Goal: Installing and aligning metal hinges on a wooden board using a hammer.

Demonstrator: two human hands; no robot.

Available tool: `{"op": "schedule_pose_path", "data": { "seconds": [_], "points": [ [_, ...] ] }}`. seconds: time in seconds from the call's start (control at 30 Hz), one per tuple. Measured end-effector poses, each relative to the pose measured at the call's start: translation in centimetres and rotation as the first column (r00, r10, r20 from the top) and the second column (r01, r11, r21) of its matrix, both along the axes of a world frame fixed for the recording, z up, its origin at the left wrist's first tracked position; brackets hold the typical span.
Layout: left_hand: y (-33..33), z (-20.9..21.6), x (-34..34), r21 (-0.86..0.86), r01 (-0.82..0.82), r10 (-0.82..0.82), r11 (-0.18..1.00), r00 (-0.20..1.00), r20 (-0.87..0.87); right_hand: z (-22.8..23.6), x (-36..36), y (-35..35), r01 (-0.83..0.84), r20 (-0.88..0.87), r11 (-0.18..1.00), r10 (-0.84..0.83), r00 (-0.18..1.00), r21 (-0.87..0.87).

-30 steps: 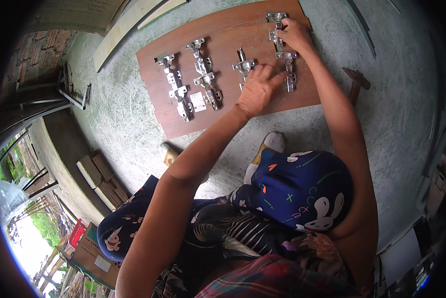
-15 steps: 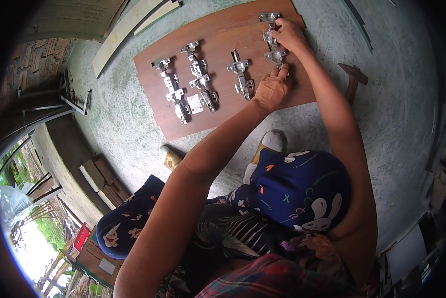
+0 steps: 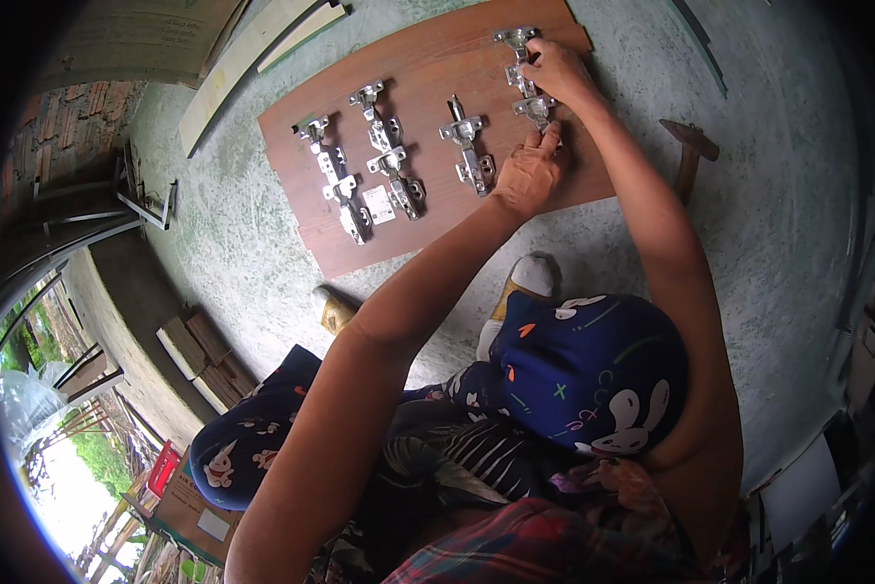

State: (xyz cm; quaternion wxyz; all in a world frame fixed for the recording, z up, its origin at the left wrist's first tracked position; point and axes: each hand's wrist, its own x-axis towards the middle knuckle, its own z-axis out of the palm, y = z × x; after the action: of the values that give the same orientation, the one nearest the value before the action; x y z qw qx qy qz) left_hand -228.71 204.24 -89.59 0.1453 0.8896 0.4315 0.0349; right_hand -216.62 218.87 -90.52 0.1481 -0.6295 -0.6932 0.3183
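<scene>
Silver cabinet hinges lie in rows on a brown wooden board [image 3: 428,68] on the floor. At the board's right side, a column of hinges [image 3: 521,80] is between my hands. My right hand [image 3: 558,74] pinches the upper part of this column from the right, thumb and finger against the metal. My left hand [image 3: 533,175] has its bent fingers on the column's lower end and partly hides it. Just left of that hand is a shorter hinge row [image 3: 468,146]. Two longer rows, a middle one [image 3: 387,151] and a left one [image 3: 334,180], lie farther left.
A small white label [image 3: 379,204] lies between the two left rows. On the concrete floor right of the board is a hammer [image 3: 688,156]. Wooden strips [image 3: 252,73] lie beyond the board's left side. My foot [image 3: 533,275] is close to the board's near edge.
The right column's upper end has shifted slightly left, with my right hand moving along with it. Both hands stay on the column. The whole view has also drifted a little.
</scene>
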Motion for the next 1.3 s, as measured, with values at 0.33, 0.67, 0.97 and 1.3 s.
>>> {"op": "schedule_pose_path", "data": {
  "seconds": [0.33, 0.67, 0.97, 1.3],
  "points": [
    [0.1, 0.1, -0.1, -0.034, 0.008, -0.008, 0.999, 1.000, 0.009, 0.1, 0.0, 0.1, 0.002, -0.031, 1.000, -0.002, 1.000, -0.002],
    [0.0, 0.5, -0.3, -0.003, -0.005, 0.005, 1.000, 1.000, -0.013, 0.0, -0.2, 0.2, -0.050, 0.007, 0.998, 0.049, 0.999, 0.031],
    [-0.1, 1.4, -0.4, 0.059, -0.006, 0.005, 0.998, 1.000, 0.027, -0.4, -0.1, 0.1, -0.007, 0.010, 0.999, 0.006, 1.000, 0.052],
    [-3.3, 3.1, -2.9, 0.121, -0.042, 0.020, 0.992, 0.985, 0.174, -0.6, -0.2, 0.3, 0.059, 0.037, 0.998, -0.058, 0.998, -0.031]
  ]
}}
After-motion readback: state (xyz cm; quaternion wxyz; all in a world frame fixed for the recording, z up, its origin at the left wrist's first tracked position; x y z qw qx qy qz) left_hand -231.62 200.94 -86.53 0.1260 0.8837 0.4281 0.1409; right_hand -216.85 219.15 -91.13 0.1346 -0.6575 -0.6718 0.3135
